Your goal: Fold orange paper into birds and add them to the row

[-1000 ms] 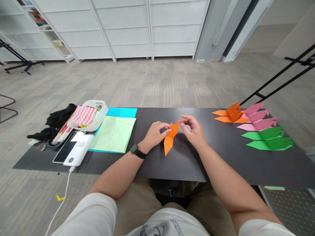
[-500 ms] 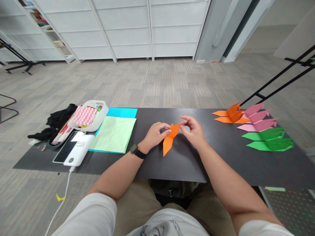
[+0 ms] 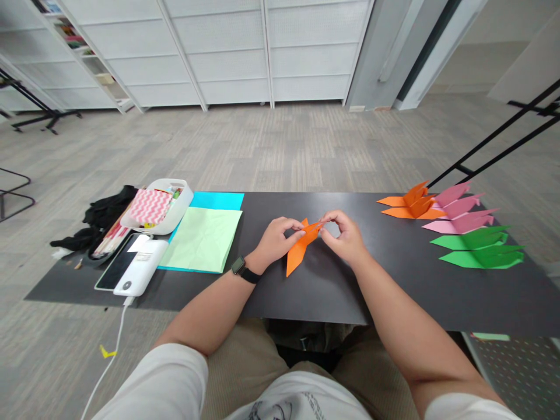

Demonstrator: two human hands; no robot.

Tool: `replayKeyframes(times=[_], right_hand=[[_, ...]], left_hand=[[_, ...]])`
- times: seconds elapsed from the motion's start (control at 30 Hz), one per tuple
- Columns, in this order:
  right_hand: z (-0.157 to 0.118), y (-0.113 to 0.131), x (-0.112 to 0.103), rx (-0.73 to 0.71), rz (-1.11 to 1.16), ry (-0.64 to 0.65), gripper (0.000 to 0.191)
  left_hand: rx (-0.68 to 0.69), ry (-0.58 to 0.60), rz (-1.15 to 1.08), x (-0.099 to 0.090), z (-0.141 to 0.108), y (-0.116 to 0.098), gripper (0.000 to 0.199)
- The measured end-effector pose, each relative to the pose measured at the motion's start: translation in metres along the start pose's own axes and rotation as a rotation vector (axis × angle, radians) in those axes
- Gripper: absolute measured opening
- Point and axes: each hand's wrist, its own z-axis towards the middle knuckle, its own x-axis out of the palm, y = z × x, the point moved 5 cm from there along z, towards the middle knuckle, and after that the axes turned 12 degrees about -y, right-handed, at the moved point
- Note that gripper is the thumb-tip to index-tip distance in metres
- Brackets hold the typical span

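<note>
An orange folded paper point(image 3: 297, 253) is held between my two hands above the middle of the dark table. My left hand point(image 3: 279, 238), with a black watch at the wrist, grips its left side between thumb and fingers. At its upper right tip, my right hand point(image 3: 343, 234) is closed in a pinch. One pointed end of the paper hangs down toward me.
Folded orange point(image 3: 409, 204), pink point(image 3: 464, 220) and green point(image 3: 481, 256) paper figures stand at the right. At the left lie light green sheets point(image 3: 207, 239) over blue ones, a white basket point(image 3: 177, 213), a white power bank point(image 3: 140, 268), a phone and black cloth point(image 3: 109, 207).
The fingers of my right hand have closed on the paper's tip. The orange paper has tilted slightly, its lower point shifting a little left.
</note>
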Motion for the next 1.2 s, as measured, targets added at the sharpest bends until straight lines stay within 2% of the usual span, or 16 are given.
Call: replayKeyframes(times=[0.3,0.47,0.63,1.03,1.2], right_hand=[[0.003,0.013,-0.006,-0.159,-0.145,-0.027,0.006],[0.003,0.014,-0.007,-0.240,-0.228,-0.015,0.007],[0.003,0.018,-0.008,-0.357,-0.237,-0.065,0.008],[-0.003,0.020,0.006,-0.379,-0.171,0.087,0.009],[-0.003,0.020,0.007,-0.384,-0.157,0.103,0.008]], left_hand=[[-0.046,-0.003,-0.078,0.000,-0.002,0.003,0.010],[-0.040,-0.016,-0.101,-0.001,-0.001,0.003,0.010],[-0.021,-0.037,-0.099,-0.001,0.000,0.003,0.010],[0.049,-0.002,-0.146,0.002,0.000,-0.002,0.011],[0.063,-0.005,-0.146,0.001,0.000,-0.004,0.012]])
